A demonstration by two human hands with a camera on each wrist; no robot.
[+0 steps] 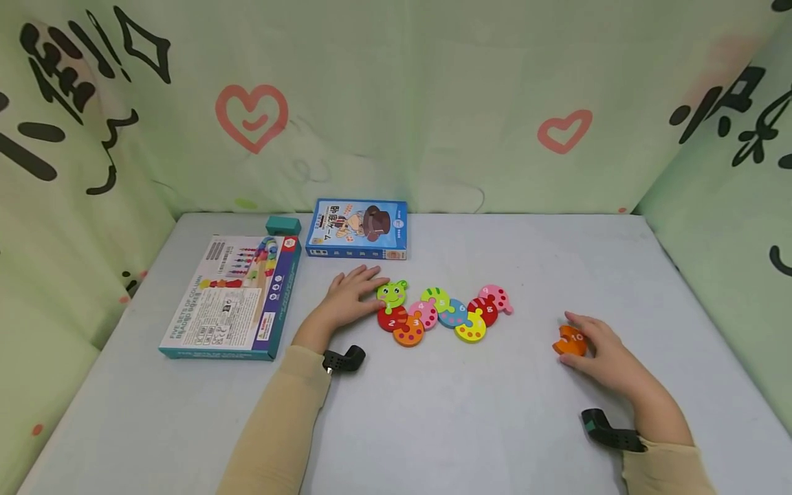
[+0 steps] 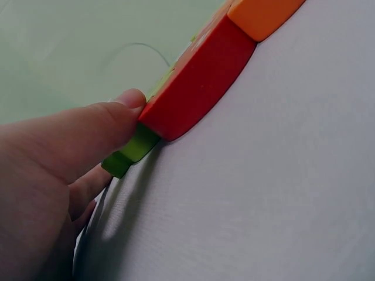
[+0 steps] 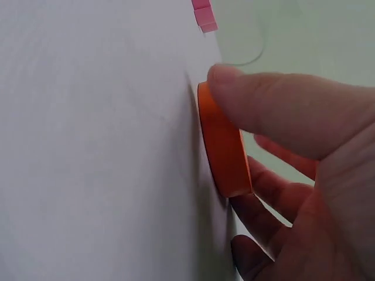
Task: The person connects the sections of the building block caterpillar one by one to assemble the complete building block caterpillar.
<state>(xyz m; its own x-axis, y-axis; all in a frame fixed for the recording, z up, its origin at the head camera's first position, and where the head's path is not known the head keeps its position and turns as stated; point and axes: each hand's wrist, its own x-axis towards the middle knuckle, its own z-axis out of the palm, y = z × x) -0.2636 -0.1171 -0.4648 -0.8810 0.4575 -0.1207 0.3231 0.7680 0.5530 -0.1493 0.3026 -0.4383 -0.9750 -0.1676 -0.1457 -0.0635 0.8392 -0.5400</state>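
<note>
Numbered round puzzle pieces in several colours form a zigzag caterpillar [image 1: 453, 313] on the table. At its left end is a smiling green head piece [image 1: 392, 294], joined to a red piece [image 2: 202, 70] marked 2. My left hand [image 1: 350, 300] holds the head piece between thumb and index finger, the thumb also near the red edge; its other fingers spread out. Off to the right, my right hand [image 1: 603, 352] pinches a loose orange puzzle piece [image 3: 224, 143] between thumb and fingers, close to the table. The chain's right end is a pink piece [image 1: 495, 298].
A large boxed toy [image 1: 232, 302] lies at the left, with a small teal block [image 1: 283, 225] behind it. A blue box [image 1: 357, 230] lies at the back edge. Green curtain [image 1: 408, 103] encloses the white table [image 1: 470, 419] at the back and sides.
</note>
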